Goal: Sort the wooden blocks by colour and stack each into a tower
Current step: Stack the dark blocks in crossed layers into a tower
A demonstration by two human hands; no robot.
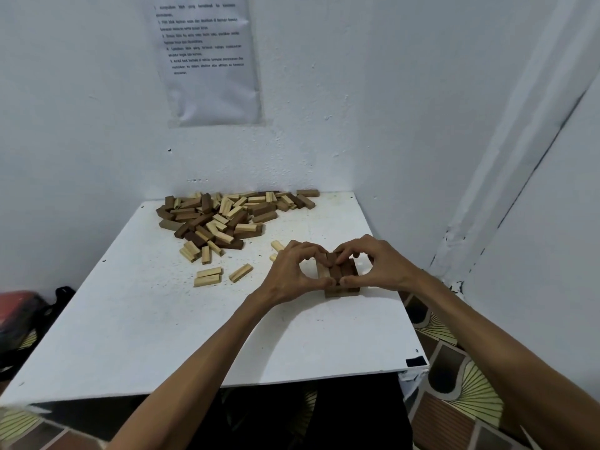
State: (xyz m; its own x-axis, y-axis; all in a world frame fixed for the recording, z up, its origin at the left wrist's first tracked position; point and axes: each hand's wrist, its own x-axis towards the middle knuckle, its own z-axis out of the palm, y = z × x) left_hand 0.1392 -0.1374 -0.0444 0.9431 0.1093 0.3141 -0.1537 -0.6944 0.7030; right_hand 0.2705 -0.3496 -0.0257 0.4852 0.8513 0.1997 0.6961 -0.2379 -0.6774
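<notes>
A low tower of dark brown blocks (342, 276) stands on the right side of the white table (162, 319). My left hand (292, 271) and my right hand (376, 264) close around its top layer from both sides, fingertips pinching the blocks together. A big mixed pile of dark and light blocks (220, 219) lies at the back of the table against the wall. Three light blocks (207, 277) lie loose in the middle, and a light block (277, 245) rests just beyond my left hand.
White walls close the table in at the back and right. A printed sheet (211, 60) hangs on the back wall. A red and black bag (22, 310) sits on the floor at the left. Patterned floor tiles (461, 378) show past the table's right edge.
</notes>
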